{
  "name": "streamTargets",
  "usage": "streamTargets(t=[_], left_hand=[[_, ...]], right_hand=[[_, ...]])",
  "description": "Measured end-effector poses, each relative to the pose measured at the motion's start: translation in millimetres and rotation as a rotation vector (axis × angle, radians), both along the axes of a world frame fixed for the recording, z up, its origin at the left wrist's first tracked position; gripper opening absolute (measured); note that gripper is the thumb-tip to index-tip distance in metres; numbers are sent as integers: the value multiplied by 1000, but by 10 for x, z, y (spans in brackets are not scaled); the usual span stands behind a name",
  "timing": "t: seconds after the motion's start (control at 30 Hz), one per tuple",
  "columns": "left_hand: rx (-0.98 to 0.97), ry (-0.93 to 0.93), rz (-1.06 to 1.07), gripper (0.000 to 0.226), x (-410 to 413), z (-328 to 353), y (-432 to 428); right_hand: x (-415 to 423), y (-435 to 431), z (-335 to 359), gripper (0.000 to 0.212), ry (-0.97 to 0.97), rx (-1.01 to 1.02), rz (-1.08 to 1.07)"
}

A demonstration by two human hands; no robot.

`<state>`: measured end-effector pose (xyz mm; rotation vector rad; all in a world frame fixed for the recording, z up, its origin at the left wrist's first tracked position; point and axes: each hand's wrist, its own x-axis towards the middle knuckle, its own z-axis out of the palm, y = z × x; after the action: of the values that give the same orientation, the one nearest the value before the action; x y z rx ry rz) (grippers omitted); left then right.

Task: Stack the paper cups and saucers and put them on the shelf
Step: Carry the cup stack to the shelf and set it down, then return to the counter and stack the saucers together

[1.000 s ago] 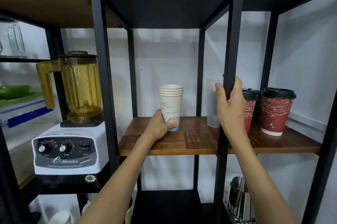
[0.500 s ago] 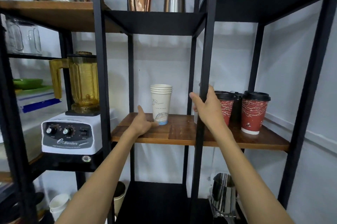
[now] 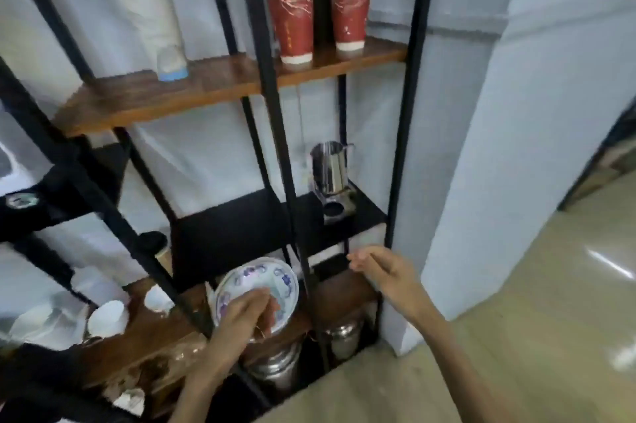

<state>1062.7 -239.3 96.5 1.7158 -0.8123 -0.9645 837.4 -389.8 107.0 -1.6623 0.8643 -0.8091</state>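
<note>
A stack of white paper cups [image 3: 156,20] with a blue base stands on the upper wooden shelf [image 3: 144,102]. Low down, a white saucer with blue and purple pattern [image 3: 256,285] is tilted on edge on a lower wooden shelf [image 3: 151,336]. My left hand [image 3: 247,316] grips the saucer's lower rim, fingers over its face. To the right of a black upright, my right hand [image 3: 378,271] hovers with its fingers loosely curled and nothing in it. The frame is blurred.
Two red lidded cups [image 3: 296,9] stand right of the paper cups. A steel pitcher [image 3: 330,168] sits on a black shelf [image 3: 241,226]. White cups [image 3: 106,317] lie at lower left, steel pots [image 3: 275,364] below. Black uprights [image 3: 278,133] cross the view; a white wall [image 3: 481,147] stands at right.
The view has dropped from the upper shelf to the lower ones. My left hand left the paper cup stack and now holds the saucer; my right hand let go of the upright.
</note>
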Motion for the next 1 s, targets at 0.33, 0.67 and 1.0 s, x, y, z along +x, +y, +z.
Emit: streamTargets(t=[0.33, 0.67, 1.0], left_hand=[[421, -81, -952, 24, -1488, -921, 531], [276, -166, -1682, 17, -3556, -987, 1205], [140, -114, -1856, 21, -5232, -1147, 2531]], right_hand=[[-1454, 2778, -1058, 17, -39, 423, -870], [-1905, 5513, -1228, 22, 6, 653, -1663], [-2941, 7017, -1293, 25, -38, 702, -1816]])
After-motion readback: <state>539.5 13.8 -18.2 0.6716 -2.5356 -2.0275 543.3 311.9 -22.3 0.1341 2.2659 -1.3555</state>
